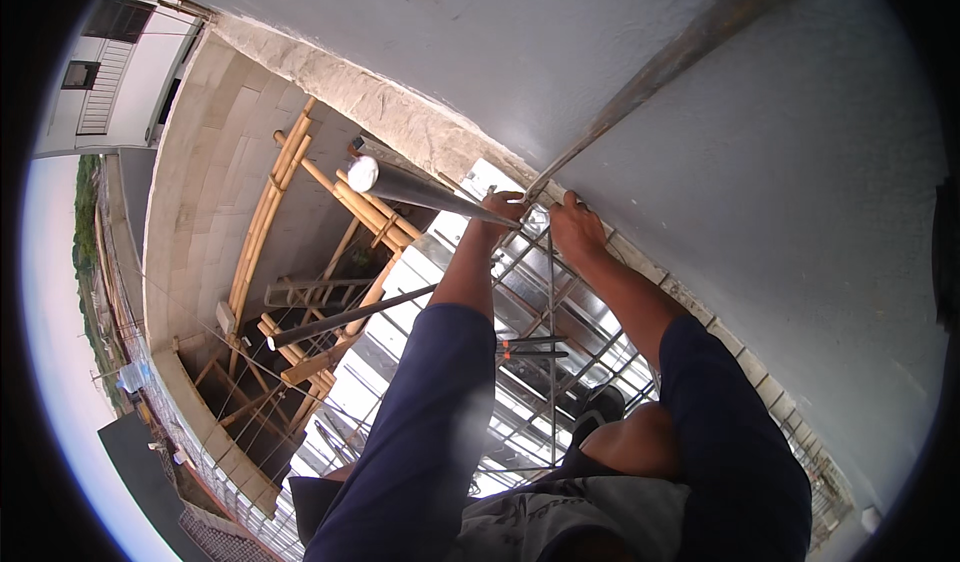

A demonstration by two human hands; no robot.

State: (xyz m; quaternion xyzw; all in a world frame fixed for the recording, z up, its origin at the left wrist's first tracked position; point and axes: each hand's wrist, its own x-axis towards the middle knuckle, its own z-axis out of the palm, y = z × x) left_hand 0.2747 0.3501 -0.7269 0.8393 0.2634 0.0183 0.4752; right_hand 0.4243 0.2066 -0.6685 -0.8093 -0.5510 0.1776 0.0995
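Observation:
My left hand [500, 209] and my right hand [577, 230] work close together where several bars meet at the foot of a grey wall [770, 192]. The left hand's fingers are closed by the lower end of a long rusty bar [660, 67], which leans up against the wall. Across its wrist runs a dark round bar [420, 192] with a whitish end. The right hand is curled, thumb up, beside the same joint. What either hand grips is too small to make out. Below them spreads a grid of steel reinforcing bars [552, 312] over shiny metal sheeting [400, 280].
Left of the sheeting is a deep opening with bamboo poles [268, 212] and a pale block wall [215, 142]. Another dark bar [350, 319] juts over it. Two short bars with orange marks [532, 348] lie near my knee. A rough concrete ledge [370, 102] borders the wall.

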